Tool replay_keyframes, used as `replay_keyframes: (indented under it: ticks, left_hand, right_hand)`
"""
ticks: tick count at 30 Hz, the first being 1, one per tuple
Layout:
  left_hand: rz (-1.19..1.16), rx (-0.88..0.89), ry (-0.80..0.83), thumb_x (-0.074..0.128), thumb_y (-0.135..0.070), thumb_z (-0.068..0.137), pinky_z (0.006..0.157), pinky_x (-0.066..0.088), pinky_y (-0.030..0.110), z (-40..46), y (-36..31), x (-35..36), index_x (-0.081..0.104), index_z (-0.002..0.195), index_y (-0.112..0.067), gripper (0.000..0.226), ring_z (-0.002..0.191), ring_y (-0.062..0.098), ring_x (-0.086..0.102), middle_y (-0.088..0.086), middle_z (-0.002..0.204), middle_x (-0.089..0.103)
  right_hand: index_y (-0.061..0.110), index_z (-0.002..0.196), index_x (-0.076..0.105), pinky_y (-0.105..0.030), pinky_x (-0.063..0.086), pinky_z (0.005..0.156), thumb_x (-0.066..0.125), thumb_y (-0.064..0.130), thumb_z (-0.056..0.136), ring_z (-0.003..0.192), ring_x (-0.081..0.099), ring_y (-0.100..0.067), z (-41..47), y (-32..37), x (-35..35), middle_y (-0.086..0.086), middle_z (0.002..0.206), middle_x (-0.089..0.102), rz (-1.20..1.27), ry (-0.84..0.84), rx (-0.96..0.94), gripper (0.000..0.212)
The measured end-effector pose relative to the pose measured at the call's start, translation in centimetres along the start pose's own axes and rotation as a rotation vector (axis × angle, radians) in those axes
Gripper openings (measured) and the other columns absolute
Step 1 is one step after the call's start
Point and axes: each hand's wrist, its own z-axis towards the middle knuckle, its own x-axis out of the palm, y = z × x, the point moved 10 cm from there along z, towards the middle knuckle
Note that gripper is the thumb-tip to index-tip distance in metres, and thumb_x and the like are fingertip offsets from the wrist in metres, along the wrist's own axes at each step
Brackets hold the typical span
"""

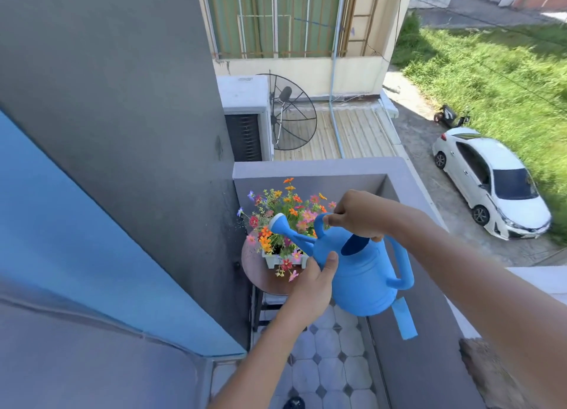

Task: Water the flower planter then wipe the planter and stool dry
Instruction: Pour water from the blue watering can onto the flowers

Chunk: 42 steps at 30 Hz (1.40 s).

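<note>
The right hand (357,214) is gripping the top handle of the can (362,273), fingers curled round it, and is carrying the weight. The left hand (316,281) is steadying the can from the front, thumb and fingers spread against the body just below the base of the spout (291,234); the fingers are wrapping the curve loosely, supporting more than pinching. The can is tilting forward, and its rose is hanging over the near edge of the flowers (285,218). No stream is discernible at the rose, so whether water is flowing cannot be told. The planter (283,260), a small white box, is sitting on the round top of the stool (260,273), which is standing in the balcony corner against the grey wall (138,132) and parapet (322,169). The step in hand appears to be the watering; wiping is not yet begun, and no cloth is in view. The next move is likely calling for a further forward tilt, with the left hand guiding the spout so the spray is landing inside the planter and not on the stool top. A car (491,178) is parked below.
</note>
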Motion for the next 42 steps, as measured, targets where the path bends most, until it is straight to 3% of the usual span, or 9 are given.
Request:
replay_keyframes:
  ticks: [5, 9, 11, 16, 21, 26, 29, 37, 42]
  left_hand:
    - [0.001, 0.043, -0.024, 0.036, -0.066, 0.092, 0.099, 0.046, 0.05, -0.8, -0.8, 1.2, 0.053, 0.11, -0.037, 0.038, 0.115, 0.025, 0.058, 0.008, 0.126, 0.061]
    - [-0.025, 0.055, 0.03, 0.035, -0.062, 0.095, 0.083, 0.04, 0.037, -0.9, -1.6, 2.8, 0.05, 0.088, -0.04, 0.027, 0.095, 0.021, 0.05, 0.003, 0.105, 0.054]
    - [-0.057, 0.042, 0.072, 0.034, -0.058, 0.097, 0.087, 0.041, 0.035, -0.9, -1.6, 4.0, 0.052, 0.096, -0.041, 0.024, 0.099, 0.016, 0.05, -0.005, 0.109, 0.053]
    - [-0.04, 0.06, 0.106, 0.033, -0.059, 0.097, 0.088, 0.038, 0.018, -0.7, -2.0, 6.4, 0.047, 0.135, -0.032, 0.049, 0.116, -0.006, 0.051, -0.02, 0.128, 0.057]
    - [0.001, 0.006, 0.12, 0.032, -0.068, 0.092, 0.097, 0.039, 0.032, -0.6, -1.7, 8.0, 0.046, 0.136, -0.032, 0.058, 0.12, 0.006, 0.05, -0.013, 0.13, 0.058]
    - [0.033, -0.021, 0.135, 0.03, -0.065, 0.094, 0.08, 0.04, 0.027, -1.1, -2.2, 9.0, 0.05, 0.126, -0.023, 0.056, 0.109, 0.011, 0.053, -0.005, 0.118, 0.059]
    - [0.05, -0.025, 0.14, 0.031, -0.07, 0.091, 0.089, 0.04, 0.031, -0.7, -2.0, 9.2, 0.049, 0.131, -0.027, 0.062, 0.115, 0.008, 0.051, -0.01, 0.125, 0.058]
    - [0.026, 0.018, 0.149, 0.033, -0.061, 0.096, 0.074, 0.041, 0.019, -0.1, -3.9, 9.0, 0.051, 0.131, -0.022, 0.056, 0.112, 0.018, 0.056, -0.01, 0.119, 0.06]
    - [0.039, 0.014, 0.157, 0.036, -0.077, 0.084, 0.098, 0.046, 0.035, 0.7, -3.9, 8.9, 0.051, 0.131, -0.027, 0.069, 0.116, 0.008, 0.056, -0.009, 0.127, 0.061]
  right_hand:
    - [0.005, 0.084, 0.065, -0.026, 0.039, 0.044, 0.048, 0.042, 0.101, 0.033, 0.048, -0.023, -0.4, -1.6, 0.8, -0.007, 0.048, 0.044, -0.032, 0.042, 0.042, 0.044]
    - [0.01, 0.062, 0.043, -0.029, 0.039, 0.047, 0.051, 0.041, 0.1, 0.034, 0.047, -0.027, -0.9, -2.9, 0.1, -0.008, 0.047, 0.04, -0.022, -0.003, 0.04, 0.05]
    - [0.009, 0.063, 0.051, -0.028, 0.039, 0.048, 0.051, 0.041, 0.1, 0.034, 0.047, -0.027, -1.4, -3.7, -0.2, -0.008, 0.046, 0.04, -0.028, -0.003, 0.054, 0.049]
    - [0.003, 0.109, 0.071, -0.025, 0.038, 0.044, 0.049, 0.045, 0.098, 0.027, 0.044, -0.024, -2.5, -6.0, -0.6, -0.009, 0.048, 0.042, -0.035, 0.034, 0.09, 0.049]
    - [0.005, 0.109, 0.072, -0.027, 0.039, 0.046, 0.047, 0.045, 0.099, 0.027, 0.045, -0.024, -3.4, -8.4, -0.7, -0.008, 0.044, 0.04, 0.001, 0.028, 0.135, 0.048]
    - [0.003, 0.099, 0.071, -0.027, 0.039, 0.046, 0.049, 0.045, 0.099, 0.031, 0.046, -0.025, -3.9, -10.0, -0.7, -0.007, 0.046, 0.041, -0.006, 0.004, 0.167, 0.047]
    - [0.003, 0.087, 0.062, -0.028, 0.04, 0.048, 0.049, 0.046, 0.099, 0.034, 0.049, -0.026, -4.0, -10.6, -0.9, -0.008, 0.049, 0.044, -0.002, -0.018, 0.188, 0.046]
    - [0.006, 0.101, 0.065, -0.029, 0.043, 0.047, 0.047, 0.046, 0.1, 0.035, 0.055, -0.027, -3.7, -11.0, -2.0, -0.014, 0.058, 0.056, -0.059, -0.049, 0.21, 0.043]
    - [0.004, 0.095, 0.059, -0.03, 0.044, 0.05, 0.047, 0.04, 0.102, 0.046, 0.055, -0.024, -3.8, -10.8, -2.7, -0.012, 0.067, 0.056, -0.045, -0.066, 0.216, 0.039]
